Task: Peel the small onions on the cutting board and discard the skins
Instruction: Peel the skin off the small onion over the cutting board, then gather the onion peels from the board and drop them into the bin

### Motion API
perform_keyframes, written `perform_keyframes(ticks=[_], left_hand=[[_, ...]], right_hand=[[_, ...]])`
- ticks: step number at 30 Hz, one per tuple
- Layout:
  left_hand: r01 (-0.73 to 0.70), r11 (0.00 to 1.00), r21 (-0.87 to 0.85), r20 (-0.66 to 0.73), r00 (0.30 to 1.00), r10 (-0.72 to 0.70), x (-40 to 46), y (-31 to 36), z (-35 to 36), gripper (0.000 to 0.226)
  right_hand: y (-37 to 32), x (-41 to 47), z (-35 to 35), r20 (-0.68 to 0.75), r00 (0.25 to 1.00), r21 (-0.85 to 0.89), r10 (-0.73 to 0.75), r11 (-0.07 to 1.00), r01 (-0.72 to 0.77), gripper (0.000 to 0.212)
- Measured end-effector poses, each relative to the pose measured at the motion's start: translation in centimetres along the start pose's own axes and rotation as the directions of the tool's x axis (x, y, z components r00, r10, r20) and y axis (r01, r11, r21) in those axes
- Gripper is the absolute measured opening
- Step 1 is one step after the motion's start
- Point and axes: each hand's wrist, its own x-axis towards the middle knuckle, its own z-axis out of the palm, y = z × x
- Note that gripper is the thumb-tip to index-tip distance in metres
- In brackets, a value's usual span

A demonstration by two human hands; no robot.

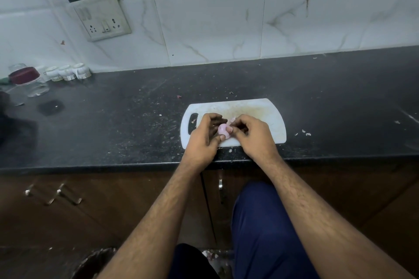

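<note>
Currently, risks from this state:
onion: small pale-pink onion (222,129) held just above the white cutting board (272,118), between both hands
left hand: left hand (205,135) cups the onion, fingers curled round it
right hand: right hand (251,135) pinches a skin flap (231,120) at the top
slip: peeled surface looks slick; a hard pull could pop it onto the counter (113,120)
tear: skin may break short, leaving a patch
mess: scraps already lie on the counter; bin (95,263) sits below, so loose skin could miss it

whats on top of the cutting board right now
Over the white cutting board, both hands work one small pinkish onion: left hand holds it, right hand pinches a skin flap. Whatever lies beneath the hands is hidden.
</note>
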Motion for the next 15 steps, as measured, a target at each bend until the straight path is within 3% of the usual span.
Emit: perform_keyframes(ticks=[6,11,15], left_hand=[[-0.020,0.999,0.033,-0.061,0.998,0.022,-0.14,0.15,0.27,0.046],[-0.025,0.998,0.050,-0.073,0.997,0.029,-0.57,0.49,0.68,0.057],[-0.014,0.998,-0.064,-0.071,0.997,0.009,-0.79,0.72,0.54,0.066]], right_hand=[[0.28,0.10,0.37,0.108,0.994,-0.213,-0.001,0.977,0.025,0.015],[0.27,0.31,-0.43,-0.034,0.997,0.033,0.073,0.997,-0.071,0.018],[-0.26,0.03,0.23,0.091,0.996,-0.171,0.015,0.985,0.001,0.039]])
